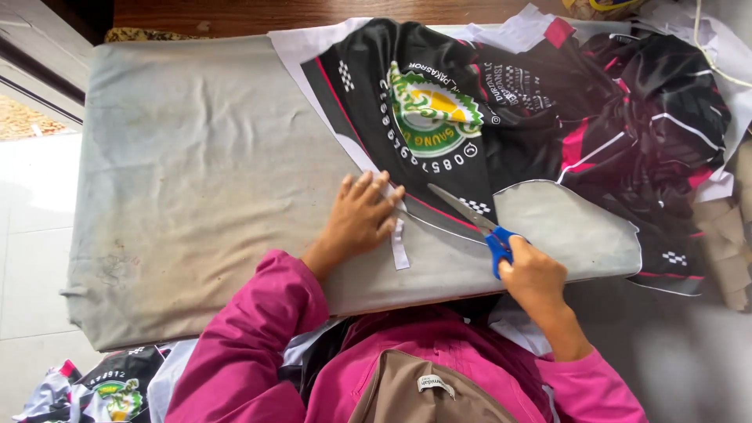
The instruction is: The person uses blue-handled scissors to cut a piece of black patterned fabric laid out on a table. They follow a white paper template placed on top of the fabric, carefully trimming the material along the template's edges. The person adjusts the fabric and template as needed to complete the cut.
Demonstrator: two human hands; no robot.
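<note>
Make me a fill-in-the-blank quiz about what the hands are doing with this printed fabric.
1. The right hand holds scissors with ____ handles.
2. The left hand lies ____ on the black printed fabric.
3. The fabric lies on a ____ padded table.
4. Both sleeves are ____.

Missing words: blue; flat; grey; pink

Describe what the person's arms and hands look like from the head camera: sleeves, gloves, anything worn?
Both arms wear long, loose magenta-pink sleeves that end at the wrists. The left hand and right hand are bare: no gloves, and no rings, watch or bracelet that I can make out. The sleeves are plain, without visible prints or stripes, and match the pink garment on the torso.
</note>
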